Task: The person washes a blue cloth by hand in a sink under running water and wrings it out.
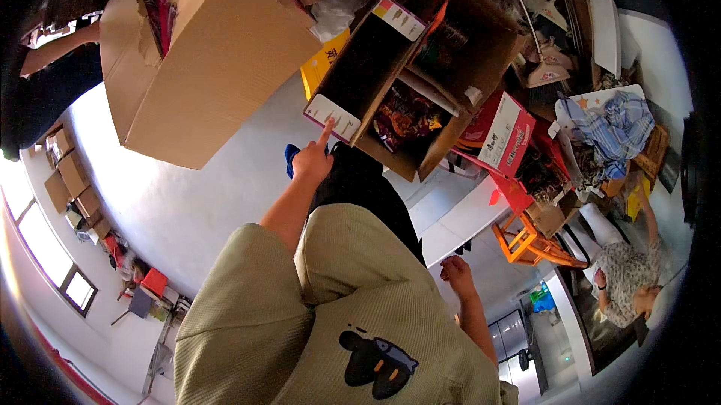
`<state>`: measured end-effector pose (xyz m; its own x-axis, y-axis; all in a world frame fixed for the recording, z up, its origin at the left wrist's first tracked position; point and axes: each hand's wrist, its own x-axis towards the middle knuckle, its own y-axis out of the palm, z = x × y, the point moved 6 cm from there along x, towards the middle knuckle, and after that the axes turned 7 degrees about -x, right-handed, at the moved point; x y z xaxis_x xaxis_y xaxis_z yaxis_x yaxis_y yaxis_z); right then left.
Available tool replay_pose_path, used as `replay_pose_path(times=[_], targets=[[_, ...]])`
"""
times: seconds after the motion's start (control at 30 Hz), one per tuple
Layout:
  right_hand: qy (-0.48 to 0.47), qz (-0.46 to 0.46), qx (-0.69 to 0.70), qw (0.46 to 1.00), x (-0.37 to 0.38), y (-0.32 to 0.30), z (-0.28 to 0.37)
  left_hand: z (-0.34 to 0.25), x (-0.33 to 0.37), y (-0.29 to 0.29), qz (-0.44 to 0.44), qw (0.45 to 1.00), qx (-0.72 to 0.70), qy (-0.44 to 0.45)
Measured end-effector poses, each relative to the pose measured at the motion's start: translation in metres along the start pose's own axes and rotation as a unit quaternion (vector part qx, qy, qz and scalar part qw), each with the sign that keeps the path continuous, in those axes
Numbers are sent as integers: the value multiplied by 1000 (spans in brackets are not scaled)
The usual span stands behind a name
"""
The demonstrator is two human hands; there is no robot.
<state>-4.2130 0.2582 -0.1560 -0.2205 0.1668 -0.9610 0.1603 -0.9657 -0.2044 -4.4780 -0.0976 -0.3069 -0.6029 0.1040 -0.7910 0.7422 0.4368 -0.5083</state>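
Note:
My left hand (314, 162) reaches forward with its index finger stretched out, the fingertip at a white printed panel (332, 117) on the near edge of an open cardboard box (351, 67). Whether the finger presses on the panel or only points at it is hard to tell. The hand holds nothing that I can see. Dark packets (407, 116) lie in the adjoining cardboard carton (481, 52). Lower right, my right hand (458, 274) hangs beside my body, its fingers curled in with nothing visible in them.
A large cardboard box (218, 60) stands at the upper left, beside a yellow package (324, 62). To the right are a red box (511, 142), an orange wooden stool (529, 243) and blue striped cloth (619, 131). Other people (627, 277) are at the far right and far left.

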Motion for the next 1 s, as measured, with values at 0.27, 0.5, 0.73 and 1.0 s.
replay_pose_path(times=[0.27,0.5,0.73,1.0], targets=[[-9,24,51,998,7,22,17,9,1,18,113,990,57,-60],[-11,-3,70,997,3,24,21,-3,2,16,129,987,77,-49],[-36,-32,87,995,22,30,11,-4,13,4,159,982,88,-48],[-25,-53,136,989,17,32,-7,-8,16,1,196,975,99,-22]])
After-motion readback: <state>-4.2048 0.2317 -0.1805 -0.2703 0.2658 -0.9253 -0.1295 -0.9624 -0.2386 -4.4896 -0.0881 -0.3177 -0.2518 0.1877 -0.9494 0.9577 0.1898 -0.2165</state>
